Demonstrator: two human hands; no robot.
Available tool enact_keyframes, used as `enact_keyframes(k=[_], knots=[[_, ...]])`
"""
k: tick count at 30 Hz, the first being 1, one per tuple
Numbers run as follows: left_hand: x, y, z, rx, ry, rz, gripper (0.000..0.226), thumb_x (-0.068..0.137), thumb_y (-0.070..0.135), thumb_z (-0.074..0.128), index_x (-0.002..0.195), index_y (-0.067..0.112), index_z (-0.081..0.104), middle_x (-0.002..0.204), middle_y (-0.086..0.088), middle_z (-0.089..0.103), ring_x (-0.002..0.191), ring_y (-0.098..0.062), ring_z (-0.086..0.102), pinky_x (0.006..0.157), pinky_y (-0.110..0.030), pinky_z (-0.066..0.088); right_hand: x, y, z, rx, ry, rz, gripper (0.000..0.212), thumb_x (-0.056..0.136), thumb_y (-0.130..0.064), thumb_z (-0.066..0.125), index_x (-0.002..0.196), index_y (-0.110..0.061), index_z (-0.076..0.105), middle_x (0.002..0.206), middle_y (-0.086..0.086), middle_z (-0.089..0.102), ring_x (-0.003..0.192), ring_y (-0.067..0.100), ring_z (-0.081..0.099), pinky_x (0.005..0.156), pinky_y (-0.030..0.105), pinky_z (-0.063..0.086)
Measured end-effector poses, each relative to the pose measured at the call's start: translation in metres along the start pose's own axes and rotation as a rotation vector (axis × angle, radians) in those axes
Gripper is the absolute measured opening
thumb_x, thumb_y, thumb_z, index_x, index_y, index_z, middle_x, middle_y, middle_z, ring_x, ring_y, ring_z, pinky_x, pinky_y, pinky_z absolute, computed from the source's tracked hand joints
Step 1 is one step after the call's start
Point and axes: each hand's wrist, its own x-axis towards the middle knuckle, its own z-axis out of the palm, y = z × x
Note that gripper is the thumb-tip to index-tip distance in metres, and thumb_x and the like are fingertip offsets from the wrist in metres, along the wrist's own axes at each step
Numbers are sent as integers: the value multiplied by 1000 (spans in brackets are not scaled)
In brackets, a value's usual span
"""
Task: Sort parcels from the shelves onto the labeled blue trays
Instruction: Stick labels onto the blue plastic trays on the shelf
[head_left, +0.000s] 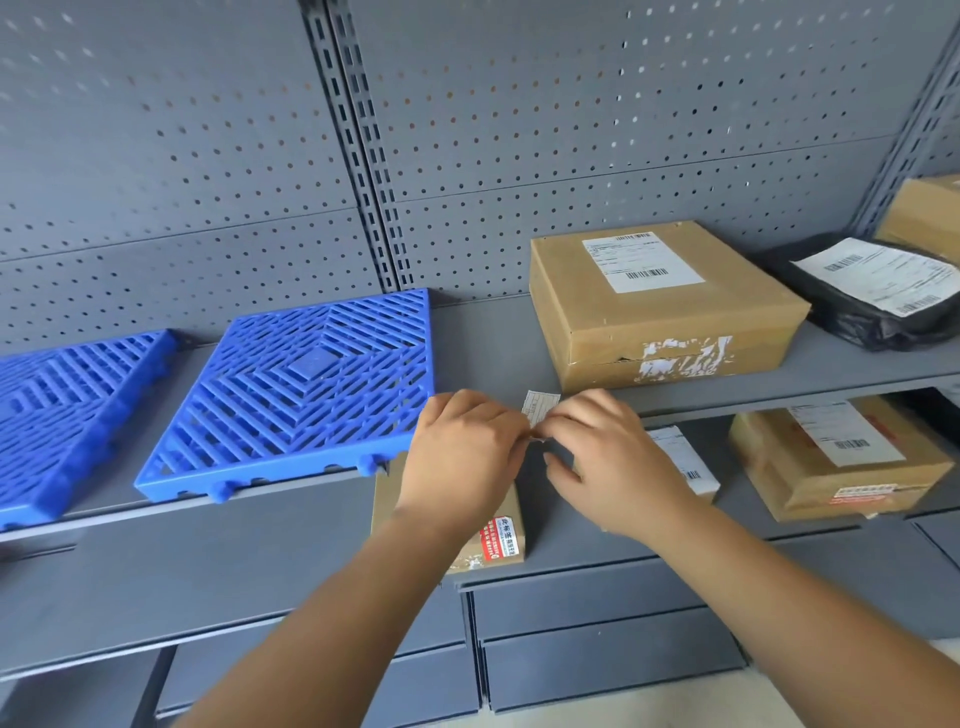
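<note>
Two blue slatted trays lie on the upper grey shelf: one (306, 384) at centre left, another (67, 405) at the far left edge. My left hand (462, 457) and my right hand (608, 457) meet in front of the shelf edge and together pinch a small white paper slip (540, 408). A brown cardboard parcel (665, 306) with a white shipping label stands on the upper shelf just behind the slip. Below my left hand a small brown box (498, 540) with a red sticker sits on the lower shelf, mostly hidden by my wrist.
A black plastic-bag parcel (872, 306) and a brown box (924, 213) lie at the upper right. On the lower shelf stand a labelled brown box (841, 462) and a white-labelled parcel (685, 462) behind my right hand. Grey perforated panels back the shelves.
</note>
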Motion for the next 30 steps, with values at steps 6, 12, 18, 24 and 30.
enact_keyframes(k=[6,12,18,24,30], knots=[[-7,-7,-17,-81,75,-41,10,88,25,66,81,25,74,73,9,69,83,-23,66,77,-37,44,10,-1,-1,9,75,6,12,84,-16,73,95,-18,72,99,-5,67,99,24,57,82,41,49],[-14,-31,-38,-139,125,-104,4,89,23,70,90,24,73,80,10,72,87,-19,64,77,-31,36,33,-18,-1,85,138,27,5,88,-16,71,88,-18,66,84,-8,67,86,24,58,75,42,47],[-23,-68,-52,-178,133,-187,7,88,21,76,94,23,74,87,9,74,91,-20,65,79,-34,42,57,-48,4,133,153,1,8,91,-22,62,87,-18,68,80,-9,64,80,22,54,72,41,46],[-36,-113,-71,-156,179,-162,17,89,32,65,100,24,74,88,10,72,93,-19,62,80,-33,41,96,-92,15,51,165,-65,8,89,-18,63,83,-17,67,76,-6,63,77,23,52,69,41,46],[-51,-159,-84,-158,218,-151,13,89,30,68,97,25,79,85,10,74,86,-19,67,75,-36,48,120,-135,37,-20,190,-142,9,89,-14,64,79,-16,65,73,-5,59,76,25,50,69,40,45]])
